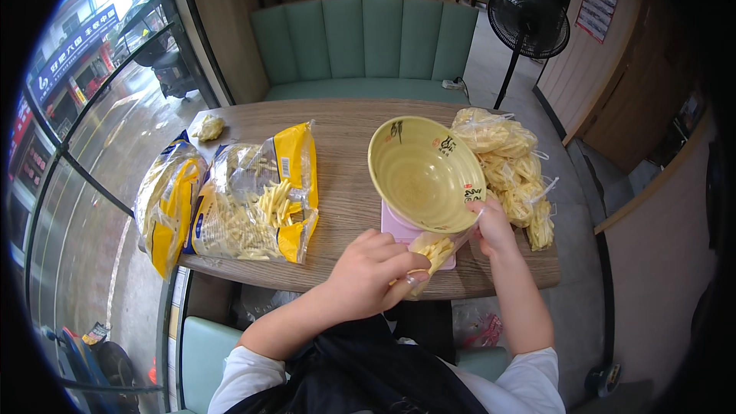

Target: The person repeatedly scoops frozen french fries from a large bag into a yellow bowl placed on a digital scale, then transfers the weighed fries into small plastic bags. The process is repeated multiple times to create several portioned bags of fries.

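My left hand (376,273) grips the lower part of a small clear plastic bag (438,252) with pale cut fries inside. At the bag's upper edge, beside the bowl's rim, my right hand (495,229) pinches the stretched film. Whether its fingers also hold the rim cannot be told. The yellow-green bowl (417,175), marked with dark characters, has no fries visible in it. Beneath the bowl shows a pink kitchen scale (397,229), partly covered by bowl and bag. Left of my hands lies an opened yellow-and-clear bag of fries (236,227), its mouth facing right.
Several tied bags of fries (509,167) are heaped along the right of the wooden table (339,126). Another large fries package (167,207) and a small bundle (208,127) lie by the window. Beyond stand a green bench (368,40) and a pedestal fan (526,23).
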Available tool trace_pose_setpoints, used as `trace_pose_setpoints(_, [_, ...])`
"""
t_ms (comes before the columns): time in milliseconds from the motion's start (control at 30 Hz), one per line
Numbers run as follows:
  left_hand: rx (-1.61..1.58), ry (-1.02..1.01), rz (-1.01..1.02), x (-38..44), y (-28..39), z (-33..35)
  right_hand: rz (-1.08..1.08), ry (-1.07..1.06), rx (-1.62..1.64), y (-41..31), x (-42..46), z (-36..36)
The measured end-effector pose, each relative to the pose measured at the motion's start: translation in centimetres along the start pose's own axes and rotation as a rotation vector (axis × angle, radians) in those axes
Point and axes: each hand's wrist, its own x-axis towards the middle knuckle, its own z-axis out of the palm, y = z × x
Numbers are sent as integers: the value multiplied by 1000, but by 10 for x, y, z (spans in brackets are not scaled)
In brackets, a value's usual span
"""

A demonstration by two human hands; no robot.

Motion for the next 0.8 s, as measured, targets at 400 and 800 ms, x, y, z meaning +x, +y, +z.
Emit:
trace_pose_setpoints(400, [-593,-217,-301,28,6,-25,-26,-577,-829,-117,-51,-20])
trace_pose_setpoints(800, [-592,498,-386,167,-144,-142,-665,-565,-320,-254,116,103])
